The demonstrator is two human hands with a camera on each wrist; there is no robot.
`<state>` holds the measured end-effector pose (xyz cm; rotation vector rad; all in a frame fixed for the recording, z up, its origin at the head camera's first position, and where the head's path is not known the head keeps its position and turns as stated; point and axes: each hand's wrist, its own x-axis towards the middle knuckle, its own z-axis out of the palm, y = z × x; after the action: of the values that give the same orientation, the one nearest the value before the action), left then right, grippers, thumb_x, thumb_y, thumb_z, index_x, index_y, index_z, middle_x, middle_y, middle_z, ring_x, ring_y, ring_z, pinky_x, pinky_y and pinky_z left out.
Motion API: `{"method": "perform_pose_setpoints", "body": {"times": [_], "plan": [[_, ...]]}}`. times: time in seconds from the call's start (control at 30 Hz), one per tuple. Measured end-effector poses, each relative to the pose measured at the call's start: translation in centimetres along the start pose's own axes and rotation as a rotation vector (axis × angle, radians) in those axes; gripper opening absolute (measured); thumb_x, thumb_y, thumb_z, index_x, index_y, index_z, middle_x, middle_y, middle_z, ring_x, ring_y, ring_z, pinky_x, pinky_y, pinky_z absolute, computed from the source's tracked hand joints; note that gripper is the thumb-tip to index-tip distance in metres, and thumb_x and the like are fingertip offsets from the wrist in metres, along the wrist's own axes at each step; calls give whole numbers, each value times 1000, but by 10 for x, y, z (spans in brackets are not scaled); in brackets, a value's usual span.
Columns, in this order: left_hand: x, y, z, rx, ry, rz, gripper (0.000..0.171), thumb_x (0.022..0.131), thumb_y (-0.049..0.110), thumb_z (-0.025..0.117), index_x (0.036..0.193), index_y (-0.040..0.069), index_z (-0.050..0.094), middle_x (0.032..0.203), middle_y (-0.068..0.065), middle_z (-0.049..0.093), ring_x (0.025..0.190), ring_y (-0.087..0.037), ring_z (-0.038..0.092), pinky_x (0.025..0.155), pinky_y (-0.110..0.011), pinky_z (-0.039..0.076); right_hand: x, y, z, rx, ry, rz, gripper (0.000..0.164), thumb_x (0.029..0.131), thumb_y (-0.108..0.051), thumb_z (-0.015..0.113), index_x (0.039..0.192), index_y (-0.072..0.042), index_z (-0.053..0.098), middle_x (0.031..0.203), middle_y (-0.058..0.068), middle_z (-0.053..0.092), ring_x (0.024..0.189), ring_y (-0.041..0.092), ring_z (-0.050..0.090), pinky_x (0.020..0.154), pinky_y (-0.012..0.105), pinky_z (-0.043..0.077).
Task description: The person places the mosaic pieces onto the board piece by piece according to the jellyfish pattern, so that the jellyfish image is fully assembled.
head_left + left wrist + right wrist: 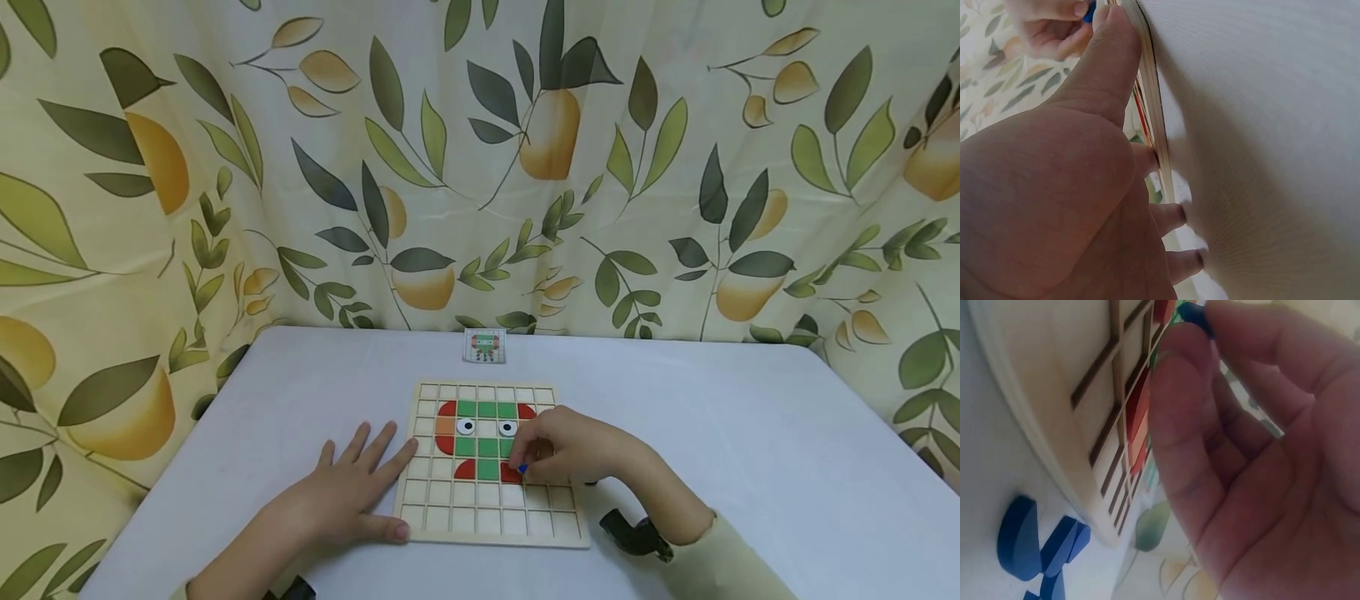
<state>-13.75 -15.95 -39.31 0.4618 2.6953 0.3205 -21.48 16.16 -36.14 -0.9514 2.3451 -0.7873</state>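
A pale wooden grid board lies on the table, with green square tiles, red rounded tiles and two round eye tiles set in its cells. Between thumb and fingertips, my right hand pinches a small blue tile over the right part of the board, near a red tile. Most of that tile is hidden by the fingers. My left hand has its fingers spread flat at the board's left edge, thumb and index finger touching the rim.
Several loose blue tiles lie on the table beside the board's right edge. A small picture card lies behind the board, near the table's back edge. A leaf-and-fruit patterned curtain hangs behind the white tabletop.
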Motion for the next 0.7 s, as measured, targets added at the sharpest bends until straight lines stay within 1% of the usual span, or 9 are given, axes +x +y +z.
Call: {"method": "perform_pose_setpoints", "body": {"times": [0.1,0.3,0.47,0.63,0.7], "plan": [[0,0,-1,7,0,2,106,72,79,63,159,32,24,169,-8,9,153,-42,2,109,-77,8,0,-4,3,-28,-23,16,19,87,-6,73,96,-21,78,85,-8,65,78,11,56,67,24,48],[0,0,1,1,-2,2,106,73,78,63,159,33,23,169,-7,8,153,-42,0,110,-77,7,0,-5,6,-56,-24,35,22,86,-5,72,99,-20,80,90,-6,68,79,11,55,69,25,48],[-1,0,1,-3,-4,-3,106,72,78,64,159,32,24,169,-7,9,153,-42,1,110,-77,7,1,-4,8,-62,-45,15,22,87,-5,72,99,-22,79,91,-12,68,82,10,56,73,25,50],[-1,1,0,4,4,-5,105,73,77,65,159,32,24,169,-7,10,153,-41,1,110,-76,7,2,-4,6,-53,-25,39,23,87,-4,72,98,-23,80,92,-15,68,83,11,59,73,27,51],[-1,1,-1,3,2,-5,105,73,77,65,159,32,24,169,-7,9,153,-41,1,110,-77,6,2,-4,6,-42,-33,46,23,87,-5,73,99,-22,81,93,-15,69,85,11,59,74,27,51]]}}
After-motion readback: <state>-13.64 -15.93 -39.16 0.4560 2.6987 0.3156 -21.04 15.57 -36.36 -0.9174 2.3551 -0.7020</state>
